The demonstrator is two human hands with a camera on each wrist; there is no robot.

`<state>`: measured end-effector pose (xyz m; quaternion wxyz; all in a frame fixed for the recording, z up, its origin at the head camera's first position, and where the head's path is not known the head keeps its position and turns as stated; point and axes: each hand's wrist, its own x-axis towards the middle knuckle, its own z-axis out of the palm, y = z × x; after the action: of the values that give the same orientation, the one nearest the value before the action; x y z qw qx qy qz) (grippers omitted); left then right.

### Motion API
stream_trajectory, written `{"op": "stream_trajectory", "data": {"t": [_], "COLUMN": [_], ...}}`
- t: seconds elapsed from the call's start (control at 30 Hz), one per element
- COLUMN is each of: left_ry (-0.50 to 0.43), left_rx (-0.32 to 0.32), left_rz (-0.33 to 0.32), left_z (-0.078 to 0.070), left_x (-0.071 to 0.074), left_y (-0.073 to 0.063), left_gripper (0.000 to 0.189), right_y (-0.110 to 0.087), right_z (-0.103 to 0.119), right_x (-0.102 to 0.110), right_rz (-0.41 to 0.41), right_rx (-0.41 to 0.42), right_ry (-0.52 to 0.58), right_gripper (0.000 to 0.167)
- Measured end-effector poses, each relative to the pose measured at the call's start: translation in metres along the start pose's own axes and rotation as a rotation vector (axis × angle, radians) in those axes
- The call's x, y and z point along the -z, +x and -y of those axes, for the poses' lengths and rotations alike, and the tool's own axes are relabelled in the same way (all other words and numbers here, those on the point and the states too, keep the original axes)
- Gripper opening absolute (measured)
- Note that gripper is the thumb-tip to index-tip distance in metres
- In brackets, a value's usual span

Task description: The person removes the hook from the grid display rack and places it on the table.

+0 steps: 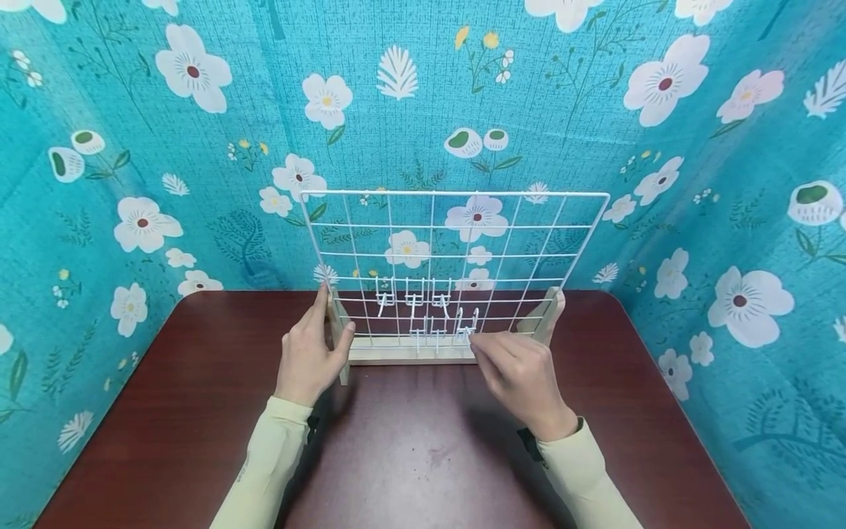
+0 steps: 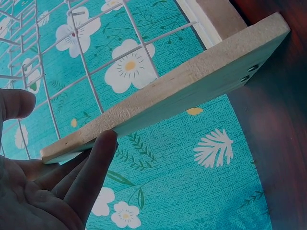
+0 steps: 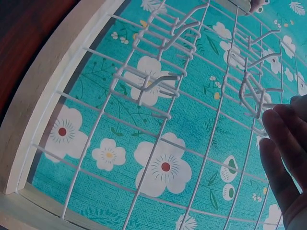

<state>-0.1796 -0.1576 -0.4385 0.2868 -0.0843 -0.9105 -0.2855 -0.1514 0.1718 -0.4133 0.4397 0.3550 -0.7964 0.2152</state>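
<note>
A white wire grid panel (image 1: 456, 194) stands upright in a pale wooden stand (image 1: 413, 361). My left hand (image 1: 307, 360) rests with extended fingers against the stand's left side board (image 2: 153, 96), its thumb apart on the near side. At the grid's lower right, my right hand (image 1: 525, 375) pinches a white wire hook (image 1: 467, 321) by its front end. In the right wrist view, the fingertips meet the prong of this hook (image 3: 251, 94), which lies close against the grid wires. Left of it, more hooks (image 1: 414, 299) hang in an upper row of three and a lower pair.
The stand sits on a dark red-brown table (image 1: 410, 455). Behind it and along both sides hangs a turquoise curtain (image 1: 410, 132) with white flowers. The stand's right side board (image 1: 547, 316) rises just beyond my right hand.
</note>
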Motion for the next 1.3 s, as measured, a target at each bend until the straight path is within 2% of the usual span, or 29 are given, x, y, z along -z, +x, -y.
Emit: {"op": "stream_trajectory", "data": {"t": [0.2,0.53,0.73,1.03,1.3], "left_ry": [-0.002,-0.004,-0.003,-0.005,-0.01], "left_rx": [0.008,0.015,0.004,0.003,0.013], "left_rz": [-0.003,0.001,-0.001,-0.005,0.006], "left_z": [-0.001,-0.002,-0.002,-0.001,-0.003], "left_x": [0.0,0.002,0.002,0.001,0.001], "left_y": [0.0,0.0,0.0,0.0,0.0], "left_gripper": [0.078,0.078,0.078,0.077,0.079], "right_y": [-0.001,-0.001,0.0,-0.002,0.0], "right_z": [0.003,0.007,0.01,0.014,0.018], "right_x": [-0.002,-0.003,-0.005,-0.007,-0.011], "right_rz": [0.002,0.006,-0.008,0.039,0.033], "right_rx": [0.023,0.036,0.061,0.064,0.082], "right_ry": [0.01,0.026,0.029,0.017,0.041], "right_gripper": [0.027,0.02,0.026,0.026,0.026]}}
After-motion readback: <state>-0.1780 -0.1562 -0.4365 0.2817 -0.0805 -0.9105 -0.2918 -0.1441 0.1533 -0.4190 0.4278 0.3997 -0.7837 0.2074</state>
